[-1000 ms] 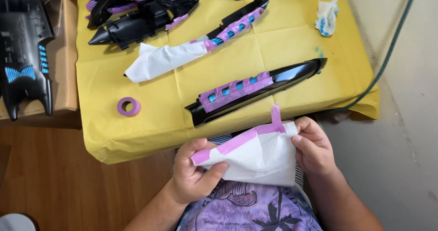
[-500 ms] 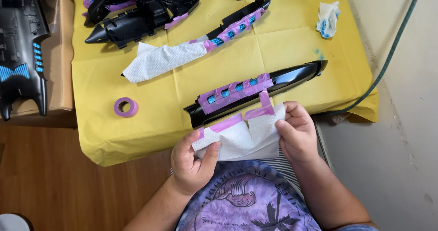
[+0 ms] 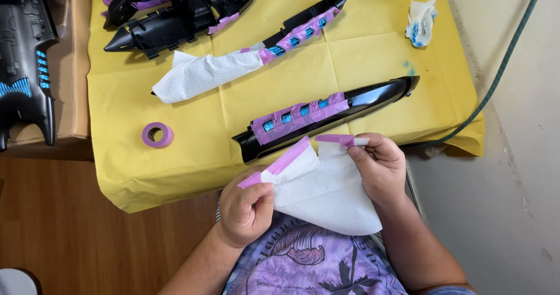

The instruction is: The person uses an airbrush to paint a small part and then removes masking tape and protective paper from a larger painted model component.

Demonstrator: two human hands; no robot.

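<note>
I'm seeing a white paper towel (image 3: 326,193) being held up over the lap, just off the near edge of the bench (image 3: 373,56). Two strips of purple tape are sticking to its upper edges: one (image 3: 279,162) running along the left slope, one (image 3: 335,139) lying across the right tip. The left hand (image 3: 244,209) is pinching the towel's left corner, fingers closing narrowly on the paper and the tape end. The right hand (image 3: 380,168) is gripping the right tip, thumb and fingers pressing on the tape there.

Just beyond the towel, a long black part (image 3: 373,97) is lying near the bench's near edge, slanting up toward the right edge, its middle wrapped in purple tape with blue patches showing between the strips. A tape roll (image 3: 157,134) is sitting toward the near left corner. Further back, a second black part (image 3: 303,25) is resting in the middle, taped likewise, with a paper towel wrapping (image 3: 201,74) covering its left end. At the far left corner, a heap of black parts (image 3: 175,15) with purple tape is piling up. A crumpled tissue (image 3: 421,21) stained blue is lying by the far right corner. A yellow sheet is covering the bench. Off the left edge, a black and blue toy (image 3: 23,56) is resting on a cardboard box (image 3: 70,67).
</note>
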